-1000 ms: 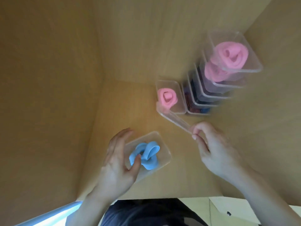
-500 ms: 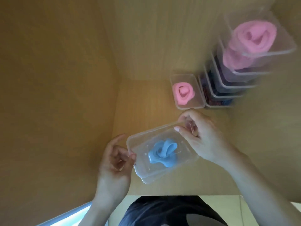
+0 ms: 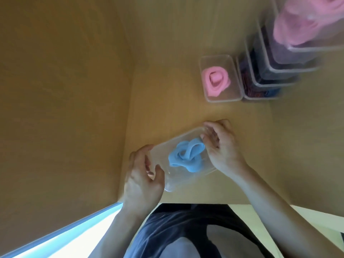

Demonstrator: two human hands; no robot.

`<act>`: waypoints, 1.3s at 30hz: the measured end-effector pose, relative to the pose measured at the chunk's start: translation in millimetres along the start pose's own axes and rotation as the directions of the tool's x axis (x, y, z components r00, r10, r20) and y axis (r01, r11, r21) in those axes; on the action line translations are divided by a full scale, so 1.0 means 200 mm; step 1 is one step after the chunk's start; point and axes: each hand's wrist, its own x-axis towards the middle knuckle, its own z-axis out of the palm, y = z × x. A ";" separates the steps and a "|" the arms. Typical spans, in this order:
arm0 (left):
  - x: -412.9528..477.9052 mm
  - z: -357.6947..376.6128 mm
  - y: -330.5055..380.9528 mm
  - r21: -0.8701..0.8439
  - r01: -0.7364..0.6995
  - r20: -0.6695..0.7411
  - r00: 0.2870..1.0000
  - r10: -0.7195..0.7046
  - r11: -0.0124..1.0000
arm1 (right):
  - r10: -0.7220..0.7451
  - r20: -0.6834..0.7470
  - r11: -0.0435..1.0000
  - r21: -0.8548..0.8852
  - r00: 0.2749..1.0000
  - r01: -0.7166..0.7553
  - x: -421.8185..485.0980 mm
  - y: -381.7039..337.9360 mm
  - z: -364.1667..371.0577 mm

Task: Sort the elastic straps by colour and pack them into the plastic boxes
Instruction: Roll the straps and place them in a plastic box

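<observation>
We can read no text, label, brand, number or sign here; the clear plastic box [image 3: 186, 135] at lower centre bears none.

A blue strap [image 3: 186, 157] is coiled inside a clear box [image 3: 173, 185], which is held askew near the front edge of the bench [image 3: 167, 108]. Farther back, a pink strap [image 3: 216, 81] is curled in an open box [image 3: 221, 59], just beside a stack of boxes [image 3: 270, 75].

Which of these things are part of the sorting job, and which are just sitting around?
Job: blue strap in the clear box, gripped by left hand and right hand; pink strap in a second box; stack of filled boxes.
Just there: wooden desk, side panel.
</observation>
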 end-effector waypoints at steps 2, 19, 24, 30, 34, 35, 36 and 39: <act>0.00 0.01 0.00 -0.005 0.003 -0.003 1.000 -0.003 1.000 | -0.010 0.021 1.000 0.006 1.000 0.010 0.01 0.00 0.00; 0.09 -0.01 -0.07 -0.059 -0.036 0.109 0.993 0.042 0.998 | 0.194 0.012 0.910 0.372 0.981 -0.184 0.01 -0.07 0.01; 0.10 -0.01 -0.07 -0.058 -0.015 0.137 0.990 0.023 0.998 | 0.269 0.047 0.866 0.425 0.962 -0.263 0.00 -0.07 0.01; 0.10 -0.02 -0.09 -0.007 0.035 0.163 0.986 -0.033 0.999 | 0.210 0.009 0.936 0.286 0.978 -0.204 0.00 -0.10 0.07; 0.08 0.02 -0.01 0.202 -0.169 0.102 0.983 0.151 0.965 | 0.177 0.020 0.970 0.167 0.984 -0.178 -0.01 -0.09 0.07; 0.07 0.04 0.01 0.247 -0.210 0.098 0.977 0.191 0.946 | 0.191 0.030 0.968 0.160 0.981 -0.194 0.00 -0.09 0.07; 0.06 0.07 0.04 0.273 -0.227 0.117 0.972 0.202 0.935 | 0.214 0.041 0.964 0.156 0.976 -0.217 0.01 -0.09 0.07; 0.06 0.12 0.08 0.313 -0.226 0.169 0.969 0.180 0.923 | 0.251 0.053 0.956 0.145 0.966 -0.257 0.01 -0.11 0.06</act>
